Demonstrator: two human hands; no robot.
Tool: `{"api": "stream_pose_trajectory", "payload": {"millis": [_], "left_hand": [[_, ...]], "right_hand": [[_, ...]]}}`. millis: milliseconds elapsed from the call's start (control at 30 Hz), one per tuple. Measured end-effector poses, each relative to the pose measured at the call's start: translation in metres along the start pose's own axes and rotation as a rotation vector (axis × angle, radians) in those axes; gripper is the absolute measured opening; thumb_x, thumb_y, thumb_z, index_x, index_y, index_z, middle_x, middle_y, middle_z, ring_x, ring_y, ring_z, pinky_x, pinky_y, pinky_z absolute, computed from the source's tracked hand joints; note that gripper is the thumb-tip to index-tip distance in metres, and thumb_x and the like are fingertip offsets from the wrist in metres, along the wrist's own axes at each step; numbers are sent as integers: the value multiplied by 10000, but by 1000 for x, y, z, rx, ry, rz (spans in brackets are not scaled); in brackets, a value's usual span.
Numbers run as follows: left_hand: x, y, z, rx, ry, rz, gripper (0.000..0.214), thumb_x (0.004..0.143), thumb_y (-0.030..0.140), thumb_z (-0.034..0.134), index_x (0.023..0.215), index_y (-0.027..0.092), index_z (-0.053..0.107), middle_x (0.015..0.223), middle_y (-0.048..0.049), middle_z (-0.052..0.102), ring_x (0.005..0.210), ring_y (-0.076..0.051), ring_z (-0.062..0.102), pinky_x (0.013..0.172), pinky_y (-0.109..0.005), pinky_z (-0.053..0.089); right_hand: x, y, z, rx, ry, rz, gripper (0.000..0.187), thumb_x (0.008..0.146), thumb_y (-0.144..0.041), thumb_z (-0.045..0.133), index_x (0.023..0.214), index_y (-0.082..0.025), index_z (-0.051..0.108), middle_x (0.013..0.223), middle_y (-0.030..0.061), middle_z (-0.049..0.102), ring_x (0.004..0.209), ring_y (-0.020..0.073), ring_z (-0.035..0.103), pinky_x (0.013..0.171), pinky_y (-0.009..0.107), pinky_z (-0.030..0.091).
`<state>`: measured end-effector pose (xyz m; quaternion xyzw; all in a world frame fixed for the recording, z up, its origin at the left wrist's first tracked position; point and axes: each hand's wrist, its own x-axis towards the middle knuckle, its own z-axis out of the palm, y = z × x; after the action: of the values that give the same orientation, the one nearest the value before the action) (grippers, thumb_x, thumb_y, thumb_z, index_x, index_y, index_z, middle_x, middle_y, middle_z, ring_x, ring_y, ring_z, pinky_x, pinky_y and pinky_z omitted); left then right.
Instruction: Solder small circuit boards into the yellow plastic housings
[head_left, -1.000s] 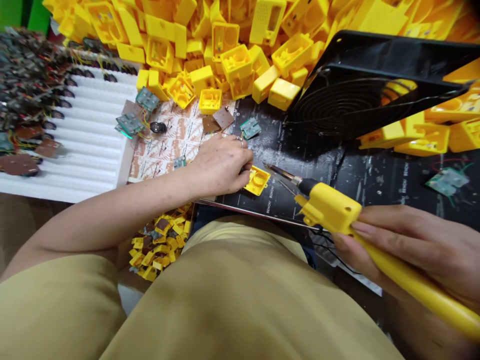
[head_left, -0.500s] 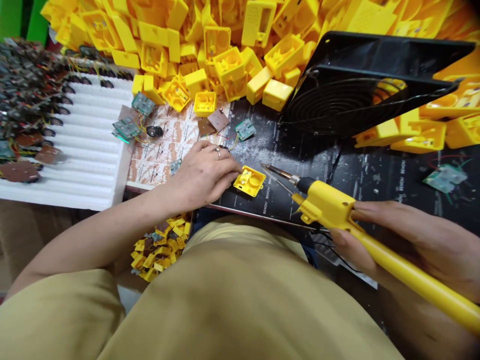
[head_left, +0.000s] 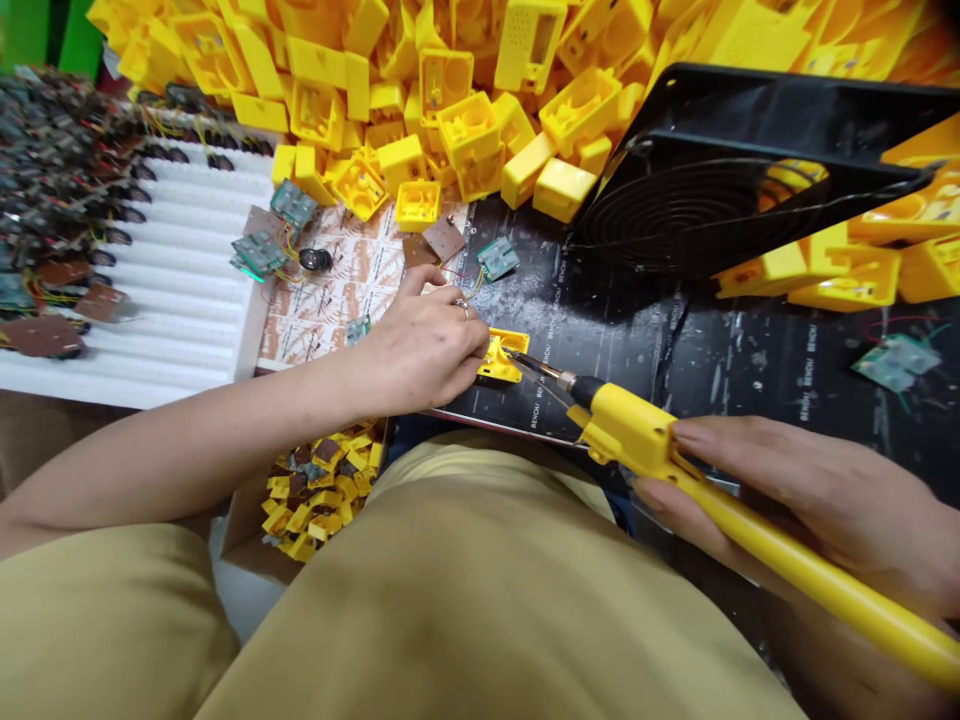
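My right hand [head_left: 817, 500] grips a yellow soldering iron [head_left: 630, 430], a gun-like one with a thin feed tube beside its metal tip. The tip reaches into a small open yellow plastic case [head_left: 513, 368] at the bench's front edge. At the left end of that case is my left hand [head_left: 431, 345], a ring on one finger; its thumb and fingers close on the case, partly hiding it. Just beyond my left fingers lie a green circuit board [head_left: 498, 260] with thin wires and brown boards [head_left: 444, 238].
A black fan [head_left: 690, 190] stands at the right in front of a heap of yellow cases [head_left: 405, 160]. White ridged foam [head_left: 199, 270] carries piled boards [head_left: 60, 180] at the left. Another circuit board [head_left: 898, 362] lies far right. Below the bench, a box holds yellow parts [head_left: 322, 500].
The soldering iron has moved left, its tip now inside the yellow case instead of right of it. My left hand has shifted slightly right over the case, with the index finger raised.
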<state>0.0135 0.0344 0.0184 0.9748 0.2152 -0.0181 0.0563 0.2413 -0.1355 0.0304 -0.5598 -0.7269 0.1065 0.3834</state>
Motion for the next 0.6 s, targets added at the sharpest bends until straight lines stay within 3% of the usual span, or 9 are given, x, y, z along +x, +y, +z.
{"api": "stream_pose_trajectory", "payload": {"millis": [133, 267, 433, 533, 600], "left_hand": [[-2, 3, 0, 54, 5, 10, 291, 897, 239, 408, 744, 192, 651, 700, -43, 682, 822, -208, 584, 984, -494, 393], [0, 5, 1, 67, 9, -8, 284, 887, 246, 412, 739, 190, 647, 713, -50, 678, 818, -218, 579, 1001, -527, 399], [4, 7, 0, 130, -21, 14, 273, 871, 240, 423, 703, 195, 634, 684, -32, 658, 794, -211, 579, 1008, -524, 408], [6, 7, -2, 149, -46, 18, 277, 867, 237, 419, 705, 194, 640, 678, -38, 657, 802, -222, 587, 998, -528, 417], [7, 8, -3, 160, -61, 24, 274, 861, 233, 423, 715, 190, 651, 684, -44, 663, 811, -227, 595, 998, -531, 414]], "right_hand": [[5, 13, 2, 11, -85, -180, 422, 870, -207, 679, 1271, -213, 546, 798, 14, 717, 680, 133, 693, 616, 202, 591], [10, 12, 3, 45, -89, -197, 412, 806, -139, 733, 1174, -232, 572, 782, -20, 708, 676, 125, 691, 623, 206, 605], [15, 12, 1, 35, -122, -201, 108, 873, -201, 676, 874, -233, 573, 715, -32, 672, 599, 100, 667, 581, 170, 588], [15, 11, 2, -12, -164, -223, 84, 894, -249, 656, 853, -245, 582, 758, -22, 697, 625, 121, 684, 617, 203, 607], [15, 4, 4, -13, -172, -154, 91, 869, -255, 690, 863, -261, 600, 781, -36, 709, 671, 127, 697, 668, 221, 617]]}}
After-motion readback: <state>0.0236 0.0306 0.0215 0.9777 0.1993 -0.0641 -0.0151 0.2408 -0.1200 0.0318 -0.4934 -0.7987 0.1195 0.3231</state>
